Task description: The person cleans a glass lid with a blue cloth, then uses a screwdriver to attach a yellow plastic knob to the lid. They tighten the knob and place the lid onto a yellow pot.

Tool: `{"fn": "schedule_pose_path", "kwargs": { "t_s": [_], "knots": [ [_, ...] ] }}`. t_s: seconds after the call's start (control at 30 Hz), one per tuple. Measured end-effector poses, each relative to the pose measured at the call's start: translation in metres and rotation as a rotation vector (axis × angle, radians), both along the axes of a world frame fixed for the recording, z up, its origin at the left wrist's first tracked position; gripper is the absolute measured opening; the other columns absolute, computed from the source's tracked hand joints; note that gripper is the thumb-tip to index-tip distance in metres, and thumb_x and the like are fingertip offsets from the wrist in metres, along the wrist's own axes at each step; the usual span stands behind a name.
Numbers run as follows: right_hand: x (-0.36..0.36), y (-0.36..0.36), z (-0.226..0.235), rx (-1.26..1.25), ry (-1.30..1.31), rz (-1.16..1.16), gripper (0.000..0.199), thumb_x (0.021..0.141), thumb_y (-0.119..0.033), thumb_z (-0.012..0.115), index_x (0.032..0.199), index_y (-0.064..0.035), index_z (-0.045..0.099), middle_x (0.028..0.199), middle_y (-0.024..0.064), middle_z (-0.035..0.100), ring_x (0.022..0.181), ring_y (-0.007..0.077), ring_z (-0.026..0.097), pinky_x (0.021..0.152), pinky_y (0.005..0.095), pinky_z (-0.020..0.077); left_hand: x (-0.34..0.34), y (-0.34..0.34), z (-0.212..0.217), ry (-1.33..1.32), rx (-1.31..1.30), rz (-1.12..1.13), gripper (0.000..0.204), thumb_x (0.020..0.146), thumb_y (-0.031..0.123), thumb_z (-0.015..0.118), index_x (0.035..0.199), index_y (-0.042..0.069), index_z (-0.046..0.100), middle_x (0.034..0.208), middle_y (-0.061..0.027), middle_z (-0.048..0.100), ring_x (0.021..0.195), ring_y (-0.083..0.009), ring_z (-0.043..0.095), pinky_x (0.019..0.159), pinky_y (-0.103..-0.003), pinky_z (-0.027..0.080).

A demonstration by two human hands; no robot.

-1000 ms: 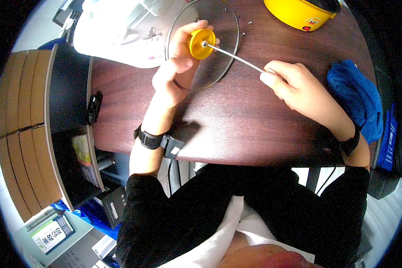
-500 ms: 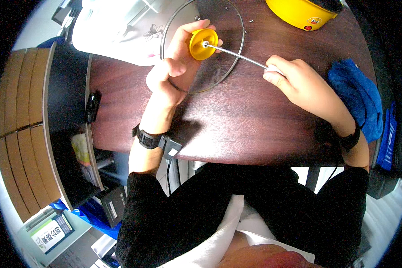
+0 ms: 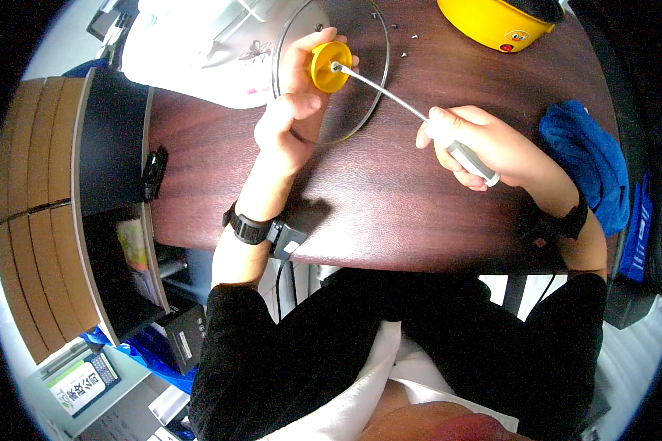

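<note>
My left hand (image 3: 287,125) is closed around a yellow pot-lid knob (image 3: 323,73), its fingers behind the knob and its palm turned up. The round glass lid (image 3: 382,95) with a thin metal rim is held in that same hand, tilted above the table. From the right, a screwdriver (image 3: 390,95) with a long steel shaft meets the knob's centre, where a small pale part surrounds a dark spot. My right hand (image 3: 485,140) grips the grey-and-white handle, with the thumb and forefinger at its front end.
Several small screws (image 3: 414,37) lie beyond the lid. A yellow pot (image 3: 485,26) stands at the far right, and a blue towel (image 3: 581,162) lies at the table's right edge. At the far left is a white translucent bag (image 3: 191,59). Brown boxes (image 3: 37,154) fill the left side.
My right hand has turned on the screwdriver and shifted slightly, so more of the handle shows. The lid and knob have tilted and moved a little.
</note>
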State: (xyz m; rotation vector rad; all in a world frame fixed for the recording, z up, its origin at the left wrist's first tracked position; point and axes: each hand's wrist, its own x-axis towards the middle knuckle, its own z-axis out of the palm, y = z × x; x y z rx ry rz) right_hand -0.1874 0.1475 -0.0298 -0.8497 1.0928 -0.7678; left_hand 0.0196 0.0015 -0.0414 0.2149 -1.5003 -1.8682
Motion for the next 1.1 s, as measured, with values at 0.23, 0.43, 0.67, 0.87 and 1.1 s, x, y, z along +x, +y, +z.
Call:
{"fn": "schedule_pose_path", "kwargs": {
  "t_s": [0.23,0.43,0.67,0.87,1.1],
  "knots": [
    [0.002,0.002,0.005,-0.057,0.152,0.008,0.044,0.101,-0.040,0.038,0.102,0.0004,0.056,0.054,0.0017,0.047,0.036,0.0090,0.043,0.031,0.0246,0.0340,0.000,0.004,-0.004,-0.059,-0.241,0.070,0.085,0.063,0.025,0.053,0.141,0.002,0.031,0.141,-0.0170,0.036,0.132,-0.0311,0.037,0.115,-0.043,0.020],
    [-0.005,0.002,0.013,-0.041,0.085,0.038,0.044,0.101,-0.039,0.039,0.100,0.0020,0.057,0.053,0.0019,0.046,0.034,0.0091,0.041,0.030,0.0251,0.0332,0.000,0.006,-0.004,-0.132,-0.337,0.128,0.101,0.069,0.065,0.058,0.140,-0.001,0.030,0.140,-0.0184,0.037,0.132,-0.0323,0.038,0.113,-0.046,0.023],
    [-0.007,0.000,0.012,0.037,-0.048,0.004,0.045,0.101,-0.040,0.041,0.100,0.0023,0.056,0.053,0.0012,0.046,0.033,0.0079,0.038,0.029,0.0237,0.0297,0.002,0.005,-0.003,-0.150,-0.346,0.114,0.102,0.068,0.066,0.059,0.139,-0.001,0.031,0.139,-0.0189,0.038,0.131,-0.0322,0.039,0.112,-0.045,0.025],
    [0.001,0.001,0.005,-0.015,-0.048,-0.029,0.039,0.102,-0.036,0.038,0.098,-0.0006,0.054,0.055,0.0013,0.047,0.035,0.0054,0.039,0.031,0.0204,0.0299,-0.001,0.001,-0.007,-0.091,-0.265,0.144,0.102,0.066,0.065,0.060,0.139,-0.001,0.032,0.137,-0.0189,0.041,0.127,-0.0333,0.042,0.110,-0.046,0.028],
    [0.015,0.006,0.003,-0.123,0.076,-0.030,0.039,0.103,-0.035,0.038,0.099,-0.0001,0.055,0.055,0.0011,0.046,0.036,0.0065,0.039,0.033,0.0222,0.0306,-0.006,0.011,0.003,-0.110,-0.172,0.242,0.101,0.065,0.064,0.062,0.139,0.001,0.034,0.138,-0.0188,0.040,0.126,-0.0344,0.043,0.110,-0.047,0.030]
  ]
}}
